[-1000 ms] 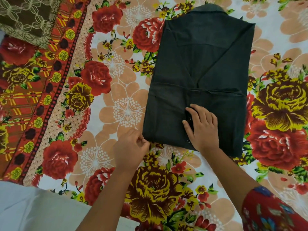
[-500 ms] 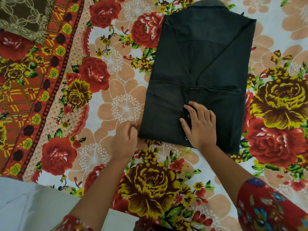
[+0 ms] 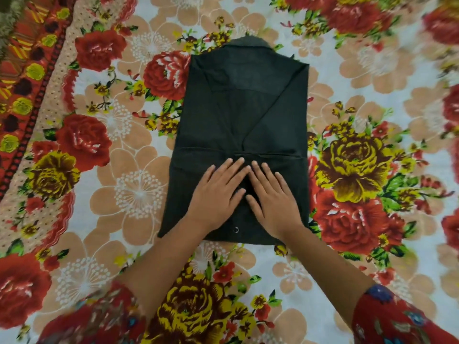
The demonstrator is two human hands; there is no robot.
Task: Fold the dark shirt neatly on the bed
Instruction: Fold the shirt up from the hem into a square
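Observation:
The dark shirt (image 3: 238, 115) lies folded into a tall rectangle in the middle of the flowered bed sheet (image 3: 124, 184), collar at the far end, sides folded inward, bottom flap turned up over the lower half. A metal snap shows near its near edge. My left hand (image 3: 216, 194) rests flat on the lower flap, fingers spread. Beside it my right hand (image 3: 273, 197) lies flat the same way, the fingertips of both almost touching near the flap's upper edge. Neither hand grips the cloth.
The bed sheet has large red, yellow and peach flowers and a red patterned border (image 3: 29, 78) along the left. A patterned pillow corner (image 3: 7, 23) shows at the top left. My red flowered sleeves (image 3: 397, 319) fill the bottom corners.
My left hand let go of the shirt's near left corner and moved onto the lower flap beside my right hand. Both now lie flat. The view shifted so the shirt sits centred.

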